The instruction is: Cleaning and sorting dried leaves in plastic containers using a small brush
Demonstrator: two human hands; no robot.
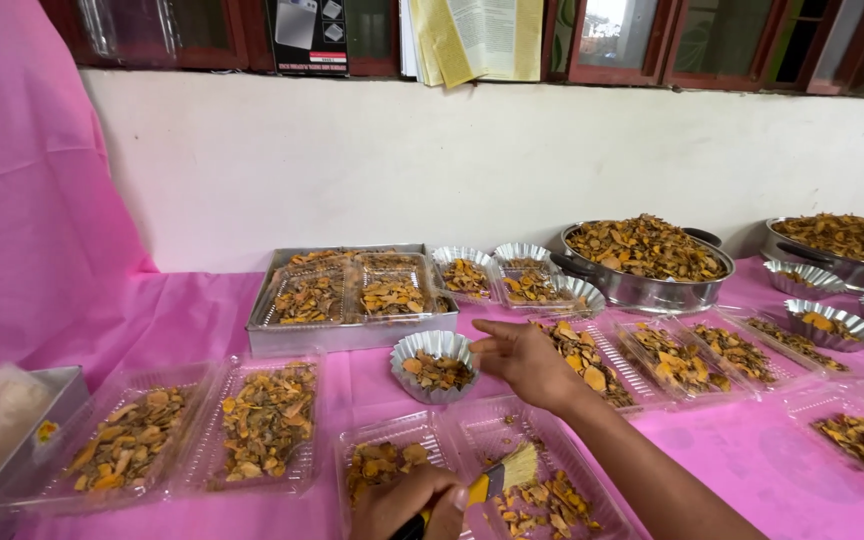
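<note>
The right hand [524, 362] reaches out over the pink cloth-covered table [182, 320]. Its fingers [492, 330] are loose and a little curled, and they hold nothing. The fingertips point at the small silver fluted foil cup [435, 366] full of dried orange and brown chips. The cup sits just beside the fingertips, on their left, near the middle of the table. I cannot tell if the fingers touch its rim.

The left hand [410, 503] is low down at the front edge of the table. Its fingers are closed tight around the yellow and black handle of a small brush with pale bristles [502, 475]. The bristles stick out to the right of the fist and hang over a clear plastic tray [537, 470] with some chips inside. Another clear plastic tray with a few chips [384, 462] lies right beside it, partly under the fist.

Two more clear trays of chips [202, 430] lie near the front left corner. A square metal tray [350, 300] with packed chips stands behind the foil cup, toward the back edge. A big round metal pan [647, 262] heaped with chips stands at the back right, and a second pan [847, 250] is near the back right corner. More foil cups [832, 322] and clear trays [677, 358] lie along the right side.
</note>
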